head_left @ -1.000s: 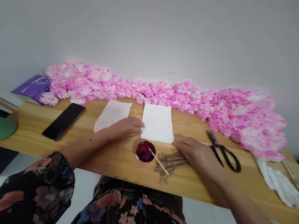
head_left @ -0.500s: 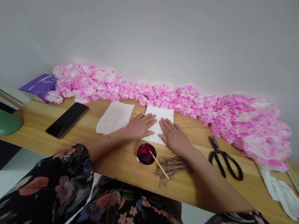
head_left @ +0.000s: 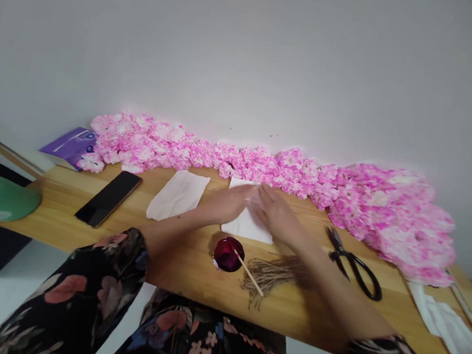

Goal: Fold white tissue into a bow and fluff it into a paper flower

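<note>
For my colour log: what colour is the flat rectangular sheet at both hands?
The flat rectangular sheet is white, showing best in the head view.

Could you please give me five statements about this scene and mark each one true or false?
1. The left hand and right hand are close together over a white sheet. True.
2. The black-handled scissors lie to the left of the smartphone. False: the scissors lie to its right.
3. One end of a thin stick is inside a small cup with dark red contents. True.
4. The pink flowers line the near edge of the table. False: the flowers line its far side.
5. The purple packet sits at the flowers' left end. True.
</note>
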`<state>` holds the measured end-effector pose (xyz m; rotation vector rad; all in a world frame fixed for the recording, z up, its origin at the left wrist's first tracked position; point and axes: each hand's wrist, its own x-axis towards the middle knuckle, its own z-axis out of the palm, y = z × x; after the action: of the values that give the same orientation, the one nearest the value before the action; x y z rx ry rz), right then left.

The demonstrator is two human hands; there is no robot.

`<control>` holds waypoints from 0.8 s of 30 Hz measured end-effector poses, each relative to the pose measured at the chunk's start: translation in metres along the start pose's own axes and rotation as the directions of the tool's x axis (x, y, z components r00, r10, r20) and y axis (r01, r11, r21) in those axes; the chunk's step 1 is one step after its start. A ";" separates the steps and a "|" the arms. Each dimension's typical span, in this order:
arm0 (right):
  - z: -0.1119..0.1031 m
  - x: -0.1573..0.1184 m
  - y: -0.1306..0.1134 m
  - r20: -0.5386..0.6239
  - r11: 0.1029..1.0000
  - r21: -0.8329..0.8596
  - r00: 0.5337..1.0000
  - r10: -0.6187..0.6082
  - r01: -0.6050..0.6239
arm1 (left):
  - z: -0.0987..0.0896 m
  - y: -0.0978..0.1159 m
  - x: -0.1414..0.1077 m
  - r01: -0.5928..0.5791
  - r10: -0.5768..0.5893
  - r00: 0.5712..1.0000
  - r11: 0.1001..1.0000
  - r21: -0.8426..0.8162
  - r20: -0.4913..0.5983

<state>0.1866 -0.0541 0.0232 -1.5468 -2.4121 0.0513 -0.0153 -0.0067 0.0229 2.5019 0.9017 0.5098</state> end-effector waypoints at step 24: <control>0.014 -0.019 -0.010 0.085 0.991 -0.096 0.992 -0.089 0.097 | 0.002 -0.006 -0.014 -0.091 0.031 0.976 0.956 0.280 0.213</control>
<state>0.1817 -0.0734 0.0079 -1.4989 -2.5835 -0.0267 -0.0278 -0.0121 0.0157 2.7884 0.8712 0.1366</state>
